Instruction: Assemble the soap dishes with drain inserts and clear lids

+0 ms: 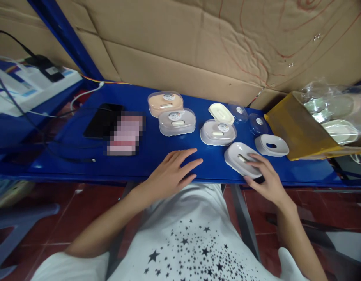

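Note:
My left hand (176,171) hovers over or rests on the front of the blue table, fingers spread, holding nothing. My right hand (265,177) grips the near right side of a pale grey oval soap dish (237,153), thumb at its near edge and fingers over the top. Beside it lies another pale oval piece with a dark slot (271,145). Just behind is a grey soap dish under a clear lid (218,132). Further left are a second lidded grey dish (177,123) and a lidded peach dish (165,104). A cream oval tray (221,113) lies at the back.
Two loose clear lids (259,124) lie near a yellow-edged box (303,128) holding plastic-wrapped pieces at right. On the left are a black phone-like object (103,121), a blurred-out pink rectangle (126,134), cables and a white power strip (34,88). Cardboard (180,47) stands behind the table (157,156).

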`<action>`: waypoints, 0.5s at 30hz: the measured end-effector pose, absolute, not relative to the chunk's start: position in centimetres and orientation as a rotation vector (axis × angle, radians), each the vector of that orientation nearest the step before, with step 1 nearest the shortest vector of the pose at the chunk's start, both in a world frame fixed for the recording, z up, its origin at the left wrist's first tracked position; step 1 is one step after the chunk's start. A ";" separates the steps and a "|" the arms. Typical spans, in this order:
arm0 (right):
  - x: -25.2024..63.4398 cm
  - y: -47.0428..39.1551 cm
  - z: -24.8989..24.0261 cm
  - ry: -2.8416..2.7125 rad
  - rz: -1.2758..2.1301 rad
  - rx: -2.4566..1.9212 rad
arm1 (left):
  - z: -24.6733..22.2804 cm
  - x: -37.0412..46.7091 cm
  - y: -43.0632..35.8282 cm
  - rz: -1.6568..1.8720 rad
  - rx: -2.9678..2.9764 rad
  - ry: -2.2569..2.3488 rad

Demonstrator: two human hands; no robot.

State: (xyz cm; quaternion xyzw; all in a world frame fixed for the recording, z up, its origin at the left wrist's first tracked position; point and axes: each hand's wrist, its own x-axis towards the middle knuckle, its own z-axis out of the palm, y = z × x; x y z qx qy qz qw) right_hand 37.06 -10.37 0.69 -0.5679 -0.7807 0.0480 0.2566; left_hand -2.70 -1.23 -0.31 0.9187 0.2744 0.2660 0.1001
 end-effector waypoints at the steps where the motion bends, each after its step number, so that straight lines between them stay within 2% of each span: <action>1: 35.7 -10.3 0.6 -2.139 0.132 -1.487 | -0.3 -2.7 -1.3 0.778 2.701 0.794; 8: 27.9 -7.0 0.7 -2.434 0.327 -1.062 | 0.2 -3.5 -1.1 0.669 2.503 0.804; 15: 25.8 -4.1 1.2 -2.546 0.292 -1.007 | 0.7 -5.3 0.2 0.648 2.387 0.842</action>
